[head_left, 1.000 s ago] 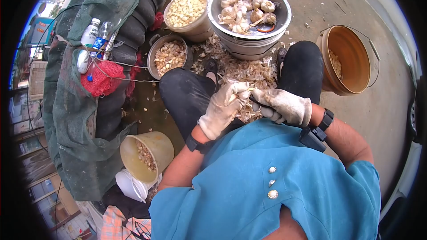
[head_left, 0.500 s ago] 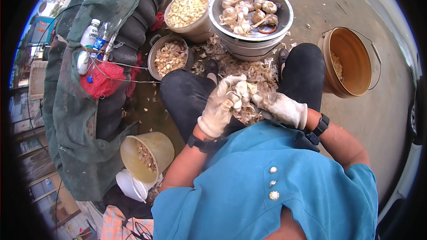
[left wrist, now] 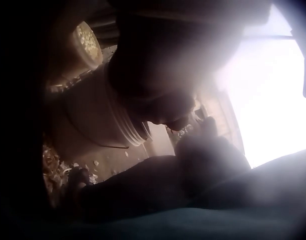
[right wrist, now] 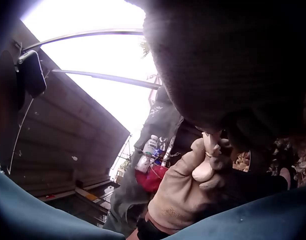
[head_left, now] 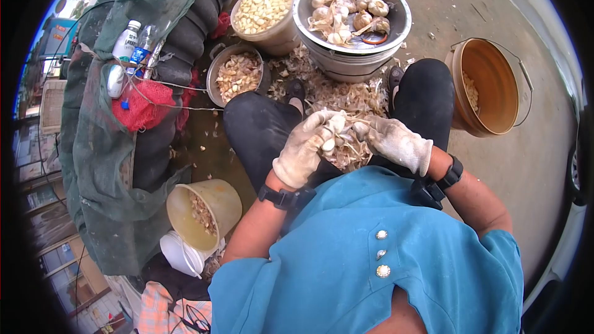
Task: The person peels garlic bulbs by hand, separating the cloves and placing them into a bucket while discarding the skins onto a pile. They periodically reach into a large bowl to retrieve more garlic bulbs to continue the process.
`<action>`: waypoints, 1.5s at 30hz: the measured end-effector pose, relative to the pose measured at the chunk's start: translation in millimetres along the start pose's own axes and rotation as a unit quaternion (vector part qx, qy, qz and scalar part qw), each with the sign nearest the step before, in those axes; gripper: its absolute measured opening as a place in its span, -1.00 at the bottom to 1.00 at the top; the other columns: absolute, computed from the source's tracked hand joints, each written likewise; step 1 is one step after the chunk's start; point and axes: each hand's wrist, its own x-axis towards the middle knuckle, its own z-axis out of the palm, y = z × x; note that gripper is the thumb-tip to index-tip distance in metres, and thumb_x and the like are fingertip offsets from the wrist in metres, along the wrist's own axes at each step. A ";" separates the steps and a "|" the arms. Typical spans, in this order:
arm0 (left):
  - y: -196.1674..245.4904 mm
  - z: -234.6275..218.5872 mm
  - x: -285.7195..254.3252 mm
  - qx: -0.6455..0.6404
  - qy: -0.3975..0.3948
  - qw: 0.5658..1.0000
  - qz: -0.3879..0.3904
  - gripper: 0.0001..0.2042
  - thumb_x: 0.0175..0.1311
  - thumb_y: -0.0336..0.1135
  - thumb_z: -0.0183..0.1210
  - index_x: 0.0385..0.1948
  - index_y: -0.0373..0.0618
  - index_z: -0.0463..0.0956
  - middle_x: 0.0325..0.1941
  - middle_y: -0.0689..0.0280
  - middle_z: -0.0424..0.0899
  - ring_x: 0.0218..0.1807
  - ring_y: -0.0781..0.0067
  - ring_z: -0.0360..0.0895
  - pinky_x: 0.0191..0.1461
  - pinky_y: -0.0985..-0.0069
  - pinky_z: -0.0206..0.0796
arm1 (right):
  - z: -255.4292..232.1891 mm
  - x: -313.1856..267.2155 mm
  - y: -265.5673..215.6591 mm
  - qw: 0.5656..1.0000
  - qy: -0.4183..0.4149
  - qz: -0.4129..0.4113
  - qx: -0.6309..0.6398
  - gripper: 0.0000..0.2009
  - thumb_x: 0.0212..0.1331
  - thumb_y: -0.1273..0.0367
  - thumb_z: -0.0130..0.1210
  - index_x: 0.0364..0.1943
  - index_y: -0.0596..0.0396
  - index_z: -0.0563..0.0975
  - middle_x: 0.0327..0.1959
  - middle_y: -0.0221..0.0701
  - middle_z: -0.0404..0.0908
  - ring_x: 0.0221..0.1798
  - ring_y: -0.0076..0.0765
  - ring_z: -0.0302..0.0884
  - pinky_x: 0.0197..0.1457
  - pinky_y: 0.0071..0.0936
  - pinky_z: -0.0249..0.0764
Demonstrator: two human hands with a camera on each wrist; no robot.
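My gloved left hand holds several white garlic cloves between curled fingers and thumb, over the lap. In the right wrist view the same left glove shows, with a clove bulging from its grip. Across from it, my gloved right hand pinches a small garlic piece at its fingertips, close beside the left hand. The right glove is a dark shape in its own wrist view, and the left wrist view is too dark to show the fingers' detail.
Garlic bulbs fill a metal basin in front. Peeled cloves lie in a tub; a pot holds more cloves. A brown bucket stands right, a tipped yellowish bucket left. Papery skins cover the ground between the feet.
The hands were together at first. They have parted slightly, bringing the cloves in the left hand into sight, and the right hand has drawn a little rightward with a garlic piece.
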 end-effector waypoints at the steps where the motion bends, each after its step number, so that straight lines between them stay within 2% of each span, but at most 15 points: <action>1: -1.4 0.4 -0.1 0.000 0.000 1.000 0.000 -0.56 0.41 -0.15 0.06 0.16 -0.30 0.36 -0.06 0.36 0.56 -0.34 0.71 0.38 -0.32 0.75 0.21 | 2.8 1.9 3.7 1.000 0.015 -0.010 -0.012 -0.52 0.43 0.02 -0.19 0.09 0.14 0.48 -0.04 -0.01 0.59 0.07 0.12 0.50 0.14 -0.20 0.42; 3: -3.7 1.8 0.0 -0.036 0.001 0.999 0.002 -0.53 0.37 -0.13 0.11 0.16 -0.30 0.36 -0.08 0.38 0.56 -0.36 0.73 0.32 -0.32 0.77 0.16 | 2.5 3.6 5.2 0.999 0.031 -0.022 -0.025 -0.52 0.43 0.02 -0.19 0.05 0.16 0.49 -0.07 0.00 0.59 0.03 0.13 0.51 0.11 -0.18 0.42; 5: 0.8 1.7 -1.1 -0.052 -0.009 0.998 -0.020 -0.52 0.35 -0.12 0.13 0.14 -0.31 0.37 -0.08 0.38 0.56 -0.36 0.74 0.30 -0.32 0.78 0.14 | -1.8 4.2 5.7 0.997 -0.037 0.011 -0.074 -0.57 0.43 0.08 -0.18 -0.11 0.21 0.50 -0.22 0.01 0.59 -0.08 0.15 0.52 0.01 -0.14 0.43; 8: 6.3 0.7 -4.4 -0.047 -0.025 0.998 -0.039 -0.50 0.32 -0.09 0.16 0.13 -0.31 0.38 -0.09 0.38 0.56 -0.37 0.75 0.28 -0.31 0.79 0.12 | 5.7 3.6 20.5 0.995 -0.017 0.011 -0.101 -0.61 0.41 0.14 -0.18 -0.26 0.24 0.47 -0.34 0.01 0.55 -0.16 0.15 0.52 -0.06 -0.11 0.43; 16: 25.5 4.6 -11.8 0.005 -0.030 0.996 -0.081 -0.51 0.33 -0.07 0.13 0.11 -0.31 0.40 -0.12 0.39 0.57 -0.37 0.76 0.26 -0.30 0.77 0.14 | 19.6 6.6 40.1 0.995 -0.011 0.006 -0.094 -0.66 0.37 0.20 -0.15 -0.23 0.24 0.48 -0.29 0.00 0.56 -0.13 0.16 0.52 -0.05 -0.11 0.44; 21: 10.4 -4.5 -14.7 0.060 0.001 0.998 -0.003 -0.58 0.37 -0.14 0.07 0.10 -0.27 0.42 -0.11 0.37 0.58 -0.36 0.75 0.32 -0.29 0.75 0.19 | 9.5 -9.7 5.0 0.999 -0.034 -0.011 -0.036 -0.71 0.35 0.25 -0.12 -0.09 0.20 0.47 -0.25 -0.05 0.56 -0.14 0.11 0.53 -0.04 -0.16 0.46; 23: 9.3 -4.4 -15.0 0.091 0.011 0.996 0.006 -0.59 0.37 -0.15 0.06 0.09 -0.27 0.43 -0.11 0.37 0.58 -0.35 0.74 0.33 -0.29 0.74 0.20 | 10.3 -15.9 2.4 0.987 -0.067 -0.143 0.027 -0.49 0.37 -0.13 -0.12 -0.06 0.04 0.48 -0.54 -0.60 0.35 -0.52 -0.68 0.18 -0.49 -0.63 0.21; 26: 16.3 -0.3 -18.8 0.106 0.013 0.994 0.009 -0.59 0.37 -0.14 0.07 0.09 -0.28 0.43 -0.12 0.37 0.57 -0.33 0.73 0.35 -0.28 0.73 0.22 | 17.3 -12.5 3.8 0.990 -0.019 -0.139 0.026 -0.47 0.34 -0.17 -0.12 -0.09 0.02 0.48 -0.54 -0.63 0.30 -0.54 -0.70 0.13 -0.52 -0.64 0.14; 29: 22.7 1.9 -23.6 0.116 -0.016 0.993 0.029 -0.55 0.38 -0.09 0.09 0.10 -0.31 0.42 -0.13 0.38 0.54 -0.33 0.73 0.34 -0.28 0.73 0.22 | 21.3 -8.6 11.4 0.988 -0.051 -0.054 0.133 -0.50 0.35 -0.15 -0.10 -0.11 0.02 0.48 -0.55 -0.65 0.27 -0.54 -0.70 0.11 -0.52 -0.65 0.13; 31: 22.4 0.9 -27.3 0.140 -0.035 0.988 0.054 -0.52 0.38 -0.06 0.09 0.11 -0.32 0.41 -0.14 0.39 0.53 -0.34 0.74 0.33 -0.28 0.74 0.21 | 25.8 -7.8 14.6 0.989 -0.049 -0.068 0.123 -0.51 0.36 -0.14 -0.10 -0.13 0.02 0.48 -0.55 -0.65 0.26 -0.53 -0.70 0.11 -0.52 -0.65 0.14; 33: 21.7 0.7 -28.4 0.064 -0.027 0.997 -0.017 -0.47 0.38 0.01 0.10 0.12 -0.34 0.40 -0.15 0.39 0.52 -0.36 0.74 0.30 -0.30 0.75 0.19 | 28.6 -6.1 17.0 0.989 -0.047 -0.083 0.114 -0.51 0.36 -0.13 -0.10 -0.14 0.03 0.47 -0.55 -0.65 0.25 -0.52 -0.70 0.11 -0.51 -0.64 0.14; 36: 15.7 -1.1 -30.2 0.009 -0.032 0.999 -0.025 -0.49 0.38 0.00 0.10 0.09 -0.33 0.42 -0.14 0.39 0.53 -0.37 0.75 0.28 -0.33 0.76 0.17 | 28.8 -2.2 16.2 0.989 -0.053 -0.111 0.080 -0.52 0.37 -0.13 -0.11 -0.18 0.02 0.47 -0.54 -0.65 0.25 -0.51 -0.68 0.11 -0.50 -0.64 0.16; 38: 16.0 -2.0 -30.4 0.022 -0.031 0.999 -0.032 -0.50 0.37 -0.01 0.11 0.07 -0.33 0.43 -0.15 0.39 0.53 -0.38 0.75 0.28 -0.34 0.76 0.17 | 25.4 -2.9 9.8 0.988 -0.077 -0.105 -0.087 -0.77 0.46 0.33 -0.26 -0.12 0.18 0.41 -0.30 -0.13 0.48 -0.23 0.01 0.49 -0.14 -0.21 0.47; 43: 5.1 -10.5 -30.3 -0.007 -0.053 0.999 -0.008 -0.54 0.36 -0.07 0.14 0.06 -0.31 0.43 -0.17 0.41 0.52 -0.38 0.76 0.29 -0.35 0.78 0.16 | 28.0 -2.7 10.0 0.983 -0.059 -0.145 -0.098 -0.78 0.43 0.34 -0.20 -0.09 0.19 0.42 -0.26 -0.11 0.48 -0.20 0.02 0.50 -0.10 -0.23 0.49; 45: 1.5 -9.8 -30.4 -0.084 -0.035 0.996 -0.006 -0.55 0.34 -0.13 0.16 0.09 -0.32 0.39 -0.20 0.42 0.51 -0.39 0.75 0.30 -0.35 0.78 0.17 | 28.5 -3.0 3.6 0.976 -0.044 -0.174 -0.124 -0.79 0.40 0.36 -0.15 -0.06 0.19 0.43 -0.23 -0.10 0.49 -0.18 0.02 0.50 -0.08 -0.24 0.50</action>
